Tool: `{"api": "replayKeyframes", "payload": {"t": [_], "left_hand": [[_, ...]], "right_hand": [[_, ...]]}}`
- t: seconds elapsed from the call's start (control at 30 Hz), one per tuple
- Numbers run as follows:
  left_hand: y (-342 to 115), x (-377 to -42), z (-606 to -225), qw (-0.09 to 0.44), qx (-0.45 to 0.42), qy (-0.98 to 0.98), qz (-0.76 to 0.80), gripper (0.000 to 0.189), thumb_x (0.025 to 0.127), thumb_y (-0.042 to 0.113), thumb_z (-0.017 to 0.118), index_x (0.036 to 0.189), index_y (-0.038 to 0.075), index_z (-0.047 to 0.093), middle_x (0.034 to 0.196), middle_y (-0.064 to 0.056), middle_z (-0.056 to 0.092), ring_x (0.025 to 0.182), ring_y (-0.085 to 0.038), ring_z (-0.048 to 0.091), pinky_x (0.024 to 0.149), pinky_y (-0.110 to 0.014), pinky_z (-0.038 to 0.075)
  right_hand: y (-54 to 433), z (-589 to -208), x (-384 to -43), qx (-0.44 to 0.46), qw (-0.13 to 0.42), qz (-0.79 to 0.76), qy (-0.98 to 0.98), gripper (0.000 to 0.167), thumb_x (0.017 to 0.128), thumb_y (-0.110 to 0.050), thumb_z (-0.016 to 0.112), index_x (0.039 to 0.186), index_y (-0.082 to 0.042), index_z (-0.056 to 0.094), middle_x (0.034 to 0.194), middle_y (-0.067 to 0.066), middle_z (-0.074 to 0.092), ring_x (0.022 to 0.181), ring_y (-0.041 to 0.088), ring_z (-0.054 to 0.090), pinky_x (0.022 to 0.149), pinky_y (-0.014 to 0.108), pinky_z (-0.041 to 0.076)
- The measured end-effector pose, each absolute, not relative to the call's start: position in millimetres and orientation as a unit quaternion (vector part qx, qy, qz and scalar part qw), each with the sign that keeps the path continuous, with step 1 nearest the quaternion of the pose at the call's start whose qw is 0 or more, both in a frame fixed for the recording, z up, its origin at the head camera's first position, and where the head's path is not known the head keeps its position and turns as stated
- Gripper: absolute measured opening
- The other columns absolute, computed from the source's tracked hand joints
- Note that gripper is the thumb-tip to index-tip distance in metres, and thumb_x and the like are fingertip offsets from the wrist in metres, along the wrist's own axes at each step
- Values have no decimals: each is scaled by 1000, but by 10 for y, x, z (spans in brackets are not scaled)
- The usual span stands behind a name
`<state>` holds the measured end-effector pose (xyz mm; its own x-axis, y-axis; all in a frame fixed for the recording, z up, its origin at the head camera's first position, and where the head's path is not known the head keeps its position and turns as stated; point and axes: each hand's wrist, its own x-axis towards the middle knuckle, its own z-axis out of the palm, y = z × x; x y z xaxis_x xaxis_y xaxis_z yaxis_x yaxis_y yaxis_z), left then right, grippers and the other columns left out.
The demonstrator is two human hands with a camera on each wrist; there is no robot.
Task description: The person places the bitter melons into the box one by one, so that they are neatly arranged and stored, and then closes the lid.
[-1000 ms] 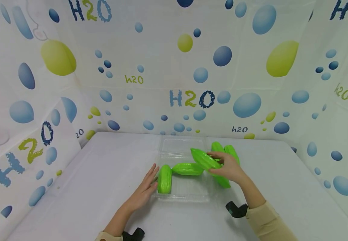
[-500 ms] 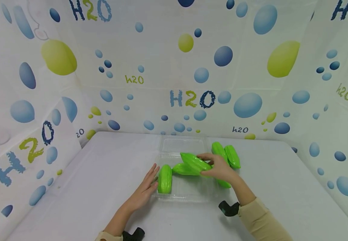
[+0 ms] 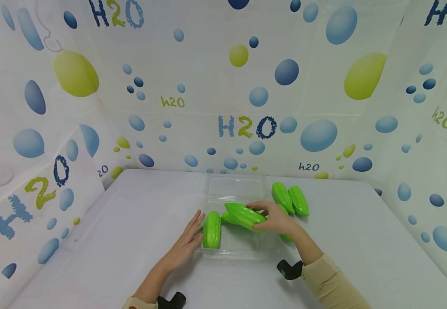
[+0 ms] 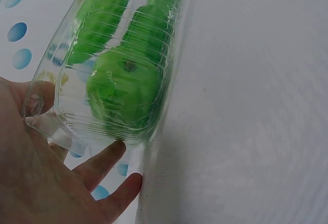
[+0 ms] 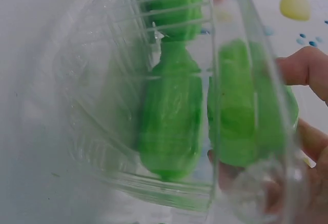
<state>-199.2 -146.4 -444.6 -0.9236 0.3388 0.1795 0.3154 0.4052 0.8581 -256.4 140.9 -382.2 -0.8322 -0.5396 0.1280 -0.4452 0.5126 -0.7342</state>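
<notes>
In the head view, my right hand [image 3: 279, 221] grips a green ridged cucumber-shaped vegetable [image 3: 242, 214], tilted above the inside of a clear plastic clamshell container [image 3: 238, 254]. Below it lies a second such vegetable [image 3: 228, 219], mostly covered by the held one. A third vegetable [image 3: 211, 230] lies lengthwise along the container's left wall. My left hand [image 3: 184, 240] stands at that wall with fingers extended; in the left wrist view, its fingertips are at the container's side [image 4: 56, 124]. Through the plastic, the right wrist view shows the held vegetable [image 5: 238, 111] between thumb and fingers.
The container's lid [image 3: 235, 186] lies folded back behind it. Right of the container, two more green vegetables [image 3: 282, 198] lie side by side, and another [image 3: 286, 237] is partly hidden by my right hand. A printed sheet [image 3: 208, 77] surrounds the white table [image 3: 362, 249].
My right hand has carried the held vegetable left and downward, from the container's right side to over its middle. The left hand stays at the left wall.
</notes>
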Motion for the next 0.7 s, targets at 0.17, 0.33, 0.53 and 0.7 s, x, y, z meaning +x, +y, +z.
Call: {"api": "replayKeyframes", "payload": {"t": [0.17, 0.33, 0.53, 0.7], "left_hand": [[-1462, -1987, -4454, 14, 192, 839, 509, 52, 99, 17, 37, 147, 12, 17, 153, -10, 2, 131, -38, 27, 102, -57, 23], [-1463, -1984, -4446, 13, 193, 838, 510, 52, 99, 16, 37, 147, 12, 17, 153, -10, 2, 130, -38, 28, 102, -57, 24], [-1465, -1978, -4436, 16, 196, 835, 515, 52, 100, 18, 37, 147, 14, 17, 153, -9, 1, 131, -37, 26, 102, -57, 22], [-1475, -1983, -4444, 18, 203, 827, 524, 52, 100, 20, 37, 147, 14, 17, 153, -8, 2, 131, -38, 26, 102, -58, 21]], "right_hand": [[1376, -3847, -2544, -298, 79, -396, 865, 55, 72, -11, 75, 124, -3, 56, 122, 12, 57, 110, 28, 52, 87, 39, 45], [1351, -3878, -2531, -312, 95, -384, 864, 55, 72, -10, 75, 123, -2, 56, 120, 13, 58, 109, 29, 52, 86, 40, 44], [1313, -3918, -2524, -313, 114, -364, 870, 53, 71, -9, 75, 121, -3, 58, 118, 12, 59, 108, 28, 53, 87, 44, 45], [1285, -3939, -2515, -323, 120, -348, 872, 52, 70, -5, 73, 120, -1, 58, 118, 14, 58, 110, 31, 52, 90, 47, 43]]}}
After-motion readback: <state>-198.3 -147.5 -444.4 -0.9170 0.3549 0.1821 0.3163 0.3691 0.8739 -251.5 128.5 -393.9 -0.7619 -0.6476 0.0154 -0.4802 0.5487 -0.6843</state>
